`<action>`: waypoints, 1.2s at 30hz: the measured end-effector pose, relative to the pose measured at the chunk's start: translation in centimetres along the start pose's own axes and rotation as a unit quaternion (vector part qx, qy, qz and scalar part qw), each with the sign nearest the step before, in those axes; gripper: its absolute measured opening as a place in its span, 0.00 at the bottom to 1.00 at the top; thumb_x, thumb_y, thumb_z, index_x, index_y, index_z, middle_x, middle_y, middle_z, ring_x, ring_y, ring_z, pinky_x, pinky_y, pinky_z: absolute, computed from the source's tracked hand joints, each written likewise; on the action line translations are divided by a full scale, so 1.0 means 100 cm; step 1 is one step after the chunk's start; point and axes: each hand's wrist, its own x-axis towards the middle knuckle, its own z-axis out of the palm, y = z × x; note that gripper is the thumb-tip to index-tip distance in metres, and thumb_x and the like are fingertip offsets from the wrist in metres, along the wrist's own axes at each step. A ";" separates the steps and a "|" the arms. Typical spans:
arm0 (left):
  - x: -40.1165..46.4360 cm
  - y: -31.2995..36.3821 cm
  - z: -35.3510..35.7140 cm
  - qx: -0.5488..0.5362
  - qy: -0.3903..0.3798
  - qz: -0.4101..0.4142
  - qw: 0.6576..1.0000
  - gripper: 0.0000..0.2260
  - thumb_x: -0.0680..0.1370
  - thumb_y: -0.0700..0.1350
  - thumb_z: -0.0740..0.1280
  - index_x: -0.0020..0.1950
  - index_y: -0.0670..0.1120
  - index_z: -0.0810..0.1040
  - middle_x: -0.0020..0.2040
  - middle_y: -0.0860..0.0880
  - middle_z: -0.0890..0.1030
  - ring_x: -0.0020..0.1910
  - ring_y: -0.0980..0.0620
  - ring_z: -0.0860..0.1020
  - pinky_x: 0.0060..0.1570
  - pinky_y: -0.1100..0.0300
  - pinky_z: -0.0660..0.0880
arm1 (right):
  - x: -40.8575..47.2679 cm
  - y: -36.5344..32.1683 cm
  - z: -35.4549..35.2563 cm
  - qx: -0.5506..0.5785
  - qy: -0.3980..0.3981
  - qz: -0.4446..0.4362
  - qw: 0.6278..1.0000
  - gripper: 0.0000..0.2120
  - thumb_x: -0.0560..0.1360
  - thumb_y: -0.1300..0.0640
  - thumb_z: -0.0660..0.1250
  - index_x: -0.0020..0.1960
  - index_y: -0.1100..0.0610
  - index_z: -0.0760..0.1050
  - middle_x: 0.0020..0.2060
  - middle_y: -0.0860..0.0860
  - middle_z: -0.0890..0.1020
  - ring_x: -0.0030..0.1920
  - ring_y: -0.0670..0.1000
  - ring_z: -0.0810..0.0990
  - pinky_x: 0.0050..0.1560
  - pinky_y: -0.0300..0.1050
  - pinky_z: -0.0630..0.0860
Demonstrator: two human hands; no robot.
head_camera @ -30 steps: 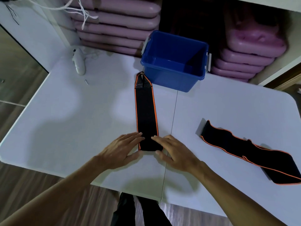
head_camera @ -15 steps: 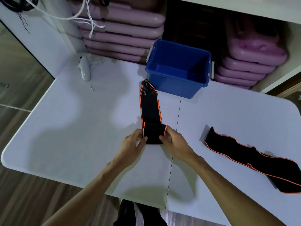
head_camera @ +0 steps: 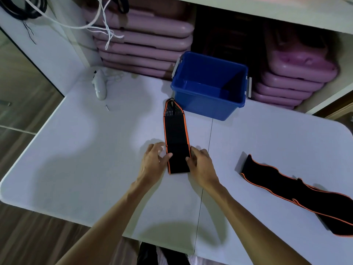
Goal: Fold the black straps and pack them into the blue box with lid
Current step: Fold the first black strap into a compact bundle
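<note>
Near strap [head_camera: 176, 142], black with orange edging, flat on the white surface [head_camera: 76, 150] at centre frame, running from the hands up to the front of the blue box [head_camera: 209, 87]. Far end tapering to a gathered tip just beside the box wall; touching or not, cannot tell. Left hand [head_camera: 152, 161] pressed against the strap's left edge, right hand [head_camera: 201, 163] against its right edge, thumbs on top of the fabric, fingers [head_camera: 158, 148] spread and resting beside it, loosely pinching the strap's near end. Near end seemingly doubled over, layering hard to make out. Second strap [head_camera: 298, 194] lying wavy at lower right, well apart, far end cut off by the frame edge. Box open at upper centre, interior partly in shadow. No lid visible.
</note>
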 end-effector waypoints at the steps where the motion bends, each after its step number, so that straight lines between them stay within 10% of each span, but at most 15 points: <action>1: 0.003 0.002 0.000 -0.003 -0.008 0.018 1.000 0.18 0.77 0.47 0.68 0.66 0.46 0.74 0.55 0.50 0.73 0.39 0.50 0.78 0.48 0.59 0.74 | 0.001 0.000 0.000 0.003 0.002 0.001 1.000 0.15 0.82 0.54 0.58 0.68 0.46 0.69 0.53 0.49 0.75 0.49 0.36 0.72 0.47 0.28 0.67; 6: 0.018 0.003 0.007 0.015 -0.004 0.043 0.999 0.12 0.75 0.44 0.69 0.58 0.42 0.80 0.51 0.48 0.77 0.40 0.52 0.76 0.45 0.65 0.71 | 0.004 -0.002 0.000 -0.034 0.002 -0.013 0.999 0.18 0.82 0.51 0.55 0.72 0.44 0.65 0.53 0.49 0.75 0.50 0.46 0.74 0.51 0.45 0.79; 12: 0.027 -0.004 0.007 0.004 -0.012 0.036 0.999 0.07 0.73 0.49 0.71 0.46 0.46 0.81 0.43 0.49 0.79 0.40 0.55 0.77 0.41 0.63 0.74 | 0.005 -0.006 0.000 -0.013 0.013 -0.002 1.000 0.19 0.82 0.58 0.54 0.71 0.44 0.67 0.53 0.51 0.76 0.49 0.47 0.74 0.51 0.40 0.76; 24: 0.021 0.017 0.024 -0.062 0.070 -0.053 0.994 0.12 0.78 0.44 0.65 0.61 0.45 0.77 0.55 0.47 0.76 0.48 0.48 0.79 0.49 0.58 0.76 | -0.010 -0.009 0.007 -0.056 0.025 0.006 0.998 0.28 0.80 0.63 0.54 0.78 0.46 0.55 0.59 0.50 0.70 0.59 0.52 0.69 0.56 0.48 0.76; 27: -0.001 -0.001 0.007 -0.006 0.086 0.085 0.993 0.15 0.77 0.38 0.59 0.63 0.44 0.75 0.62 0.48 0.73 0.58 0.49 0.75 0.58 0.60 0.73 | -0.016 -0.002 -0.002 -0.019 -0.003 -0.044 0.999 0.31 0.79 0.66 0.55 0.78 0.46 0.56 0.64 0.50 0.71 0.63 0.51 0.69 0.64 0.47 0.71; 30: -0.024 -0.026 -0.010 0.139 -0.058 0.252 0.956 0.30 0.68 0.33 0.56 0.71 0.45 0.69 0.73 0.47 0.66 0.72 0.51 0.65 0.70 0.61 0.64 | -0.024 0.012 -0.023 -0.082 -0.071 -0.146 0.983 0.32 0.74 0.64 0.60 0.77 0.47 0.61 0.77 0.48 0.58 0.72 0.52 0.62 0.72 0.47 0.65; 36: -0.005 -0.031 -0.019 0.241 -0.131 0.324 0.905 0.30 0.74 0.49 0.66 0.75 0.48 0.63 0.77 0.49 0.60 0.76 0.52 0.58 0.72 0.56 0.62 | -0.014 0.033 -0.044 -0.231 -0.132 -0.224 0.938 0.35 0.73 0.50 0.62 0.78 0.44 0.54 0.80 0.42 0.44 0.71 0.49 0.60 0.67 0.46 0.65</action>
